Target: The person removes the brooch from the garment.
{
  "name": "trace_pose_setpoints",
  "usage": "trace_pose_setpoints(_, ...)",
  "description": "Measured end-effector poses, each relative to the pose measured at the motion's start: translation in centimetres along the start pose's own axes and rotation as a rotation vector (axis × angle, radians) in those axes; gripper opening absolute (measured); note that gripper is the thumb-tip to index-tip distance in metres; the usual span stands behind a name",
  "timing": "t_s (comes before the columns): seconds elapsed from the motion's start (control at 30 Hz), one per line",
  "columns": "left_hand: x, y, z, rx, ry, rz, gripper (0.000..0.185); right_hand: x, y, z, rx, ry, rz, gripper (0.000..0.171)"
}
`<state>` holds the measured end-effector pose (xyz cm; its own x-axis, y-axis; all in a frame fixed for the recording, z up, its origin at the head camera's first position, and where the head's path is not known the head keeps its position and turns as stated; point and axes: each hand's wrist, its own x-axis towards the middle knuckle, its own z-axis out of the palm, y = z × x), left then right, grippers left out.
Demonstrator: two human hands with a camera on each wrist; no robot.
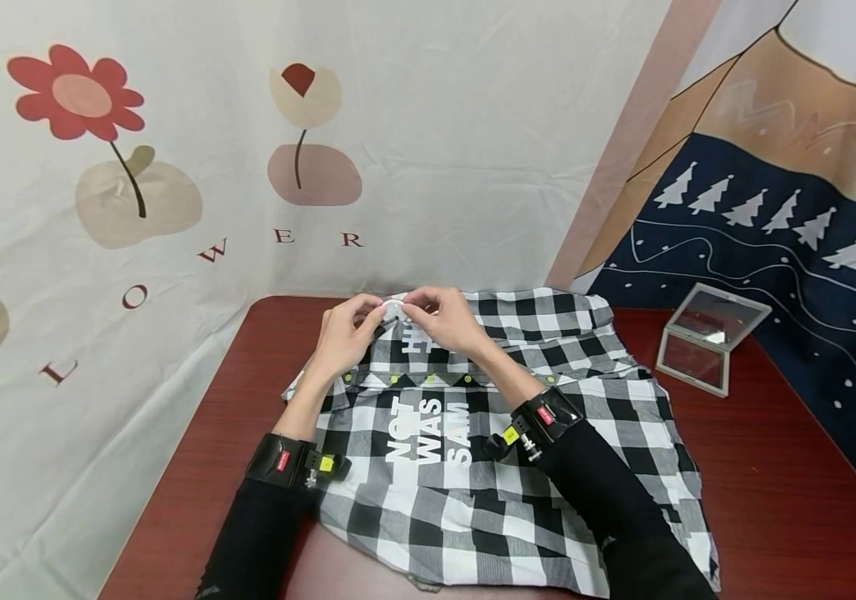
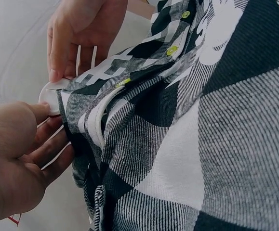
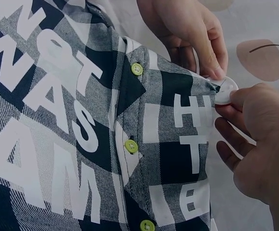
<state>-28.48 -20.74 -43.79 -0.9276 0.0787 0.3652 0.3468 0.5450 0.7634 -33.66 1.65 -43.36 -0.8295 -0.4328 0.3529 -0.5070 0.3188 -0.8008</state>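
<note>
2 hands meet at the far edge of a black-and-white checked shirt that lies spread on a dark red surface. From the head view, the left hand and the right hand come together over a small white disc at the top of the garment, but how the fingers lie is hard to read there. The wrist views settle it. The left wrist camera shows the left hand's thumb pressed against the disc, with the other fingers loosely extended below it, while the right hand pinches the cloth and disc from above. The right wrist camera shows the right hand's thumb and fingers closed on the disc and the left hand gripping the fabric edge beside it. It alone makes the 3 lime-green buttons and the white lettering plain. Only the head view takes in the small mirror standing open on the surface, well apart to the right, and the flower-printed cloth behind.
</note>
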Motion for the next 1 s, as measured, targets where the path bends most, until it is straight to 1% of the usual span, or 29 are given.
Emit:
trace_pose_setpoints(0.27, -0.01, 0.00, 0.05, 0.013, 0.007, 0.002, 0.025, 0.05, -0.11, -0.07, -0.069, -0.030, -0.021, 0.015)
trace_pose_setpoints(0.43, -0.04, -0.02, 0.02, 0.023, 0.019, 0.017, 0.024, 0.01, -0.25, 0.00, -0.077, -0.027, -0.029, 0.015)
trace_pose_setpoints(0.63, -0.08, -0.10, -0.21, 0.032, -0.006, 0.027, 0.028, -0.07, -0.15, 0.07, -0.063, 0.013, -0.025, 0.015)
trace_pose_setpoints(0.77, -0.07, -0.10, -0.47, 0.059, -0.031, 0.040, 0.032, -0.05, -0.12, 0.06, -0.034, 0.051, -0.002, 0.015)
trace_pose_setpoints(0.9, -0.14, -0.12, -0.67, 0.097, -0.054, 0.041, 0.029, -0.03, -0.10, 0.03, -0.011, 0.079, 0.021, 0.014)
trace_pose_setpoints(1.0, -0.25, -0.11, -0.74, 0.120, -0.068, 0.041, 0.026, -0.05, -0.12, 0.03, -0.013, 0.091, 0.014, 0.014)
